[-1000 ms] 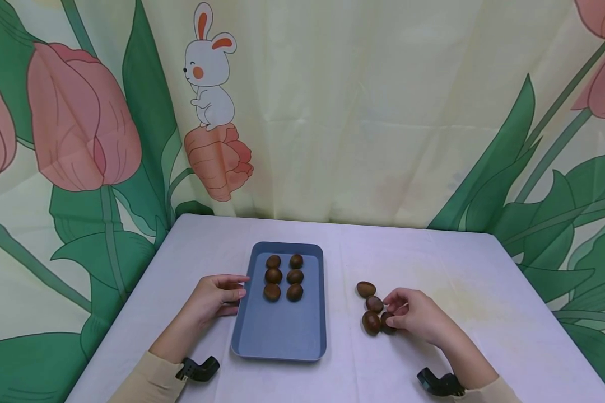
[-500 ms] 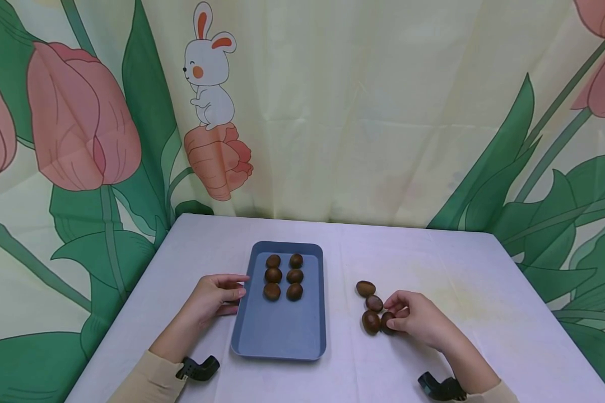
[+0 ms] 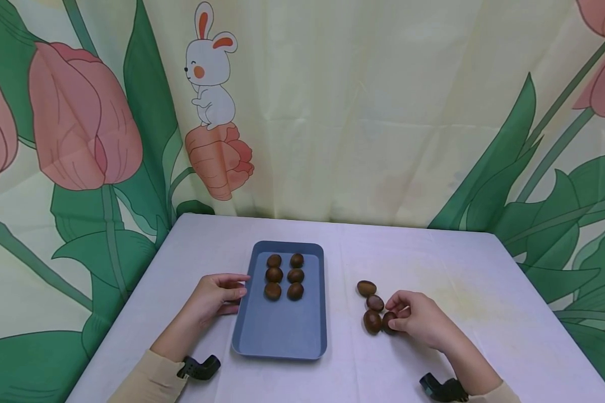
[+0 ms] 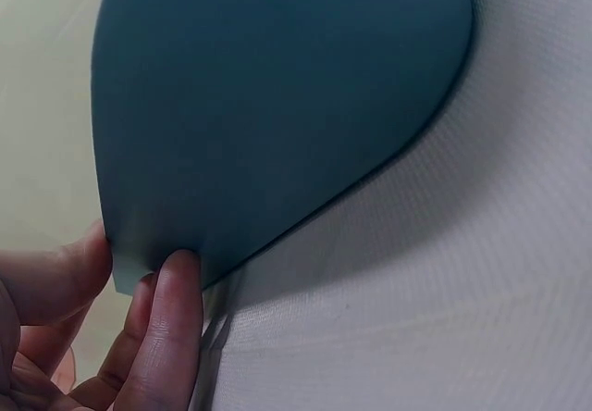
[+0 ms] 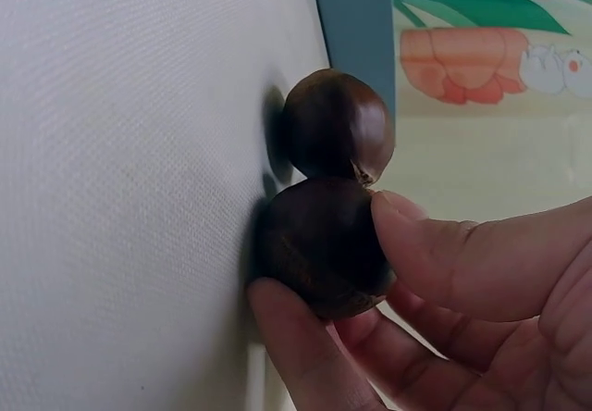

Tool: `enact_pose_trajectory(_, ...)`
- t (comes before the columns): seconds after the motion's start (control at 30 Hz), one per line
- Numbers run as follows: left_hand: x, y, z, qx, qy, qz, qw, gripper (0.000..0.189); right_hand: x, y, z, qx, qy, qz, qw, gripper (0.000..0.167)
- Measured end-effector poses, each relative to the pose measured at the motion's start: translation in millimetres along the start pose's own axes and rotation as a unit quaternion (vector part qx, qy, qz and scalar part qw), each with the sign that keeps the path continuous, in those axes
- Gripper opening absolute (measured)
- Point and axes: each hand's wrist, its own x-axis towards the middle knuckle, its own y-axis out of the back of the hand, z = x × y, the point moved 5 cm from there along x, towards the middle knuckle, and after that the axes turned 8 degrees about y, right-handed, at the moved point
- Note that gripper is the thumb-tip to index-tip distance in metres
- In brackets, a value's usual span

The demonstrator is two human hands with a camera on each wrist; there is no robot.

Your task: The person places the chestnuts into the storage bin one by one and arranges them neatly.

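Observation:
My left hand point(image 3: 214, 299) is at the left side of a blue-grey rectangular tray point(image 3: 279, 336); in the left wrist view its thumb and a finger pinch the tray's edge point(image 4: 277, 105). Brown chestnuts point(image 3: 274, 275) lie in two columns in the far half of the tray. To the right of the tray, my right hand point(image 3: 420, 319) holds a chestnut point(image 5: 319, 244) between thumb and fingers, low over the cloth. That chestnut touches or nearly touches a second chestnut point(image 5: 338, 124) to its left. Two more chestnuts point(image 3: 366, 288) sit just beyond them.
A white cloth point(image 3: 343, 380) covers the table. Behind its far edge hangs a curtain point(image 3: 343, 140) printed with tulips, leaves and a rabbit on a carrot. Black devices point(image 3: 200, 368) are strapped at both wrists.
My right hand has shifted slightly toward the near edge, and more of the chestnut in it shows. The left hand, the tray and the other chestnuts stay where they were.

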Motion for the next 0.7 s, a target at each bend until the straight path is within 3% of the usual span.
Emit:
enact_pose_trajectory(0.3, 1.1, 0.0, 0.1, -0.004, 0.002, -0.001, 1.0, 0.039, 1.4, 6.9, -3.7, -0.021, 0.004, 0.008, 0.9997, 0.025)
enact_pose_trajectory(0.53, 2.1, 0.4, 0.0, -0.003, 0.0, -0.003, 1.0, 0.038, 0.3, 12.2, -12.9, -0.032, 0.044, 0.012, 0.9984, 0.022)
enact_pose_trajectory(0.7, 1.7, 0.7, -0.5, 0.0, 0.0, -0.002, 1.0, 0.038, 0.8, 15.5, -18.8, -0.019, 0.047, 0.011, 0.9986, 0.02)
